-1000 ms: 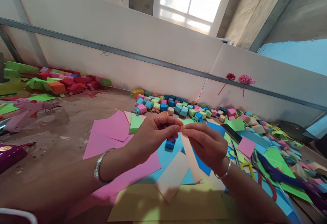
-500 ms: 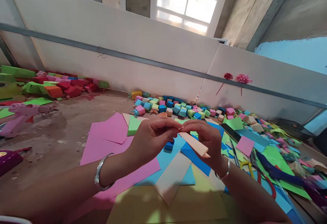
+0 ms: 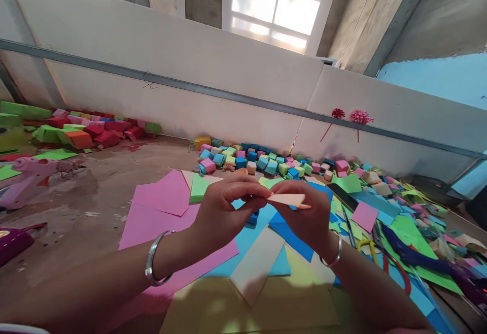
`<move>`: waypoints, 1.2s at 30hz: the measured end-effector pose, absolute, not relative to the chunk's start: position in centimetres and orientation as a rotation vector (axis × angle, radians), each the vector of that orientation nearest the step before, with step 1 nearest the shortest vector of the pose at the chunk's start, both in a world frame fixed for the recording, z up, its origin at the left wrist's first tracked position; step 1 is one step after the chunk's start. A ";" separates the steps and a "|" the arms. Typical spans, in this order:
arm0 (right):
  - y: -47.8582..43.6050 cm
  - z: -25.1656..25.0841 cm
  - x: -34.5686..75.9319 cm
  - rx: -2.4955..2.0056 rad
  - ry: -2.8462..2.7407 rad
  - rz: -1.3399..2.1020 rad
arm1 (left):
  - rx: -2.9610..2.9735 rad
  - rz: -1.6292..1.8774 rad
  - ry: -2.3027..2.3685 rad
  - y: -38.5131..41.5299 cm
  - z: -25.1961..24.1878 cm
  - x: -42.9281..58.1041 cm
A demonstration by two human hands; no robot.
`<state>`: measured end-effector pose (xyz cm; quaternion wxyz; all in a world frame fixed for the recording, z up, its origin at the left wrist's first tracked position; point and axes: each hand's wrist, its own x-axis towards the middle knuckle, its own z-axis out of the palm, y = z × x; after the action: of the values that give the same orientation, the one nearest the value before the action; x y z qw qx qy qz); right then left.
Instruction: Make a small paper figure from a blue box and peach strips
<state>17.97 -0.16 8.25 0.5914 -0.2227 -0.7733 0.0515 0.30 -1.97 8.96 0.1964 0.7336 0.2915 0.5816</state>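
A folded strip of peach paper (image 3: 287,200) is held between both hands over the worktable. My left hand (image 3: 232,204) pinches its left end between thumb and fingers. My right hand (image 3: 308,212) is closed on it from the other side, its fingers curled and partly hidden behind the strip. Below the hands lie a flat peach paper strip (image 3: 256,263), light blue paper and a dark blue sheet (image 3: 291,235). Partly covered by the left hand, a small blue paper cube (image 3: 253,219) sits under the fingers. Silver bangles circle both wrists.
Pink sheets (image 3: 162,194) and a green pad (image 3: 198,188) lie to the left, beyond them a pink glue gun (image 3: 28,176). Rows of small paper cubes (image 3: 262,159) line the wall. At right are scissors (image 3: 388,255), a black phone (image 3: 343,197) and a purple-blue tool (image 3: 411,253).
The folded peach strip has turned from slanting down to nearly level, its free end rising. My right hand has rotated with it, and my left hand has shifted slightly.
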 end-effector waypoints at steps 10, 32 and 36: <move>0.0 8.1 18.2 -0.633 -1.856 0.252 | 1.695 1.328 0.792 -1.7 9.1 0.6; -1.2 7.9 17.4 -0.579 -1.865 0.208 | 2.089 1.459 0.959 -2.1 9.1 0.2; -0.9 7.5 17.0 -0.524 -1.850 0.394 | 1.949 1.358 0.896 -2.1 9.5 0.2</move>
<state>17.05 -0.92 7.53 0.5560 -0.2218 -0.7835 0.1667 0.22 -2.11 9.46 0.2968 0.7331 0.3369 0.5108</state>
